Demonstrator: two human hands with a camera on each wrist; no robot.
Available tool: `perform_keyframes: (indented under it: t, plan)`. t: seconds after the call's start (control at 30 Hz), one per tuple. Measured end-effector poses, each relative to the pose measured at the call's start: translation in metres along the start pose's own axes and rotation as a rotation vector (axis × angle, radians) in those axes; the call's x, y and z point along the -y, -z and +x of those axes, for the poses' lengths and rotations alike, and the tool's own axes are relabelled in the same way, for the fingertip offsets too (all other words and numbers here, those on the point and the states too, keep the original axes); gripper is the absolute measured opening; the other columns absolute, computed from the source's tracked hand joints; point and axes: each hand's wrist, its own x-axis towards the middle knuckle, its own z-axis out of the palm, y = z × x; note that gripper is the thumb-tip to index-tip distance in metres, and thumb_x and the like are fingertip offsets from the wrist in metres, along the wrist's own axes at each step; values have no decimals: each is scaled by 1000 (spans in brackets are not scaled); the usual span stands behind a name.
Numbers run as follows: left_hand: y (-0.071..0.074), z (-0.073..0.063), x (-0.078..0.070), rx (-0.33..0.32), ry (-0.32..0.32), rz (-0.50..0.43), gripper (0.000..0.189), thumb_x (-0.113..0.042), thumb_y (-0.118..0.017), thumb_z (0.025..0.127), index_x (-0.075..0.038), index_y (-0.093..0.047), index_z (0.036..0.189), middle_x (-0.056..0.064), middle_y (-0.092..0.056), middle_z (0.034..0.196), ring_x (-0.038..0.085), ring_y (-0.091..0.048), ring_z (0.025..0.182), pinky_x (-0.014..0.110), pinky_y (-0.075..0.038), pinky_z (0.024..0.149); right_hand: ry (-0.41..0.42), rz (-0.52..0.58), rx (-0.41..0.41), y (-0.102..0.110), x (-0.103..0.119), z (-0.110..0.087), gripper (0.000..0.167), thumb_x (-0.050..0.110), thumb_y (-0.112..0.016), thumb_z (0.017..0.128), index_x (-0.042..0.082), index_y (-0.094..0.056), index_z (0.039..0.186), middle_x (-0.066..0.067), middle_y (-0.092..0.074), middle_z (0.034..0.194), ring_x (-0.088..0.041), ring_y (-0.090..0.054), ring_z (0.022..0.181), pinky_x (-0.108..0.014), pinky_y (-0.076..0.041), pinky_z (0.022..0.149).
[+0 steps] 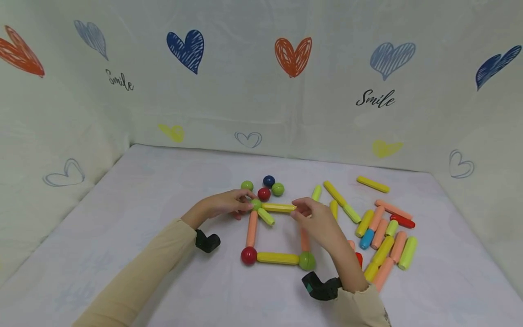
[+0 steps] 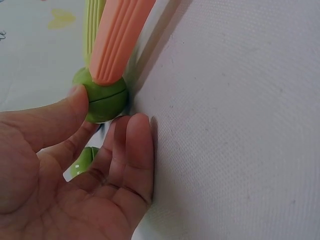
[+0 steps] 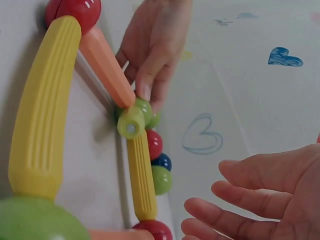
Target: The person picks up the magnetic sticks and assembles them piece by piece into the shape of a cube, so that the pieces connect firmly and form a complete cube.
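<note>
- Nearest the camera, two beige sleeves (image 1: 139,274) stretch in across the white table (image 1: 212,297).
- Just past them, mid-table, a four-sided frame: its near yellow rod (image 1: 278,258) runs from a red ball (image 1: 249,256) on the left to a green ball (image 1: 307,261) on the right.
- Orange rods (image 1: 252,229) make both sides, a far yellow rod (image 1: 279,207) the back.
- Left hand (image 1: 222,203) at the far-left corner, thumb and finger pinching the green corner ball (image 1: 256,204); a light-green rod (image 1: 266,217) juts from it.
- Right hand (image 1: 318,222), fingers spread, hovers near the far-right corner, where the right wrist view shows another red ball (image 3: 156,230).
- Beyond the frame, four loose balls huddle: two green, one blue (image 1: 268,181), one red.
- Over on the right, a scatter of loose rods (image 1: 383,250); one yellow stick (image 1: 372,184) lies apart, farthest off.
</note>
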Motion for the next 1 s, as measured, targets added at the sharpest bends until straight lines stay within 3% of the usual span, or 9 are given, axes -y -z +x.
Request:
perform_keyframes:
  t: [0.33, 0.57, 0.8, 1.0]
  plan:
    - [1, 0, 2, 8, 14, -3, 35, -18, -53, 95, -10, -49, 128, 10, -48, 104, 18, -51, 87, 24, -50, 73, -146, -114, -58, 36, -38, -5, 48, 23, -63, 88, 2, -49, 129, -19, -56, 119, -31, -51, 104, -38, -50, 78]
    - [0, -1, 0, 3, 14, -4, 35, -18, -53, 95, -10, -48, 128, 9, -48, 104, 18, -51, 87, 24, -50, 73, -219, -109, -33, 47, -62, -1, 57, 31, -62, 88, 0, -43, 132, -24, -52, 123, -37, -50, 107, -42, -49, 78]
    - [-1, -1, 0, 1, 25, -8, 35, -18, -53, 94, -11, -49, 128, 10, -49, 104, 18, -51, 87, 24, -50, 73, -273, -63, -13, 42, -76, 5, 62, 33, -64, 87, 0, -41, 134, -21, -56, 111, -26, -55, 86, -29, -45, 65]
    - [0, -2, -1, 3, 19, -13, 35, -18, -53, 95, -10, -48, 128, 10, -49, 104, 18, -51, 87, 24, -50, 73, -281, -62, 4, 36, -79, 8, 67, 29, -66, 86, -6, -39, 135, -15, -57, 93, -18, -54, 70, -26, -39, 57]
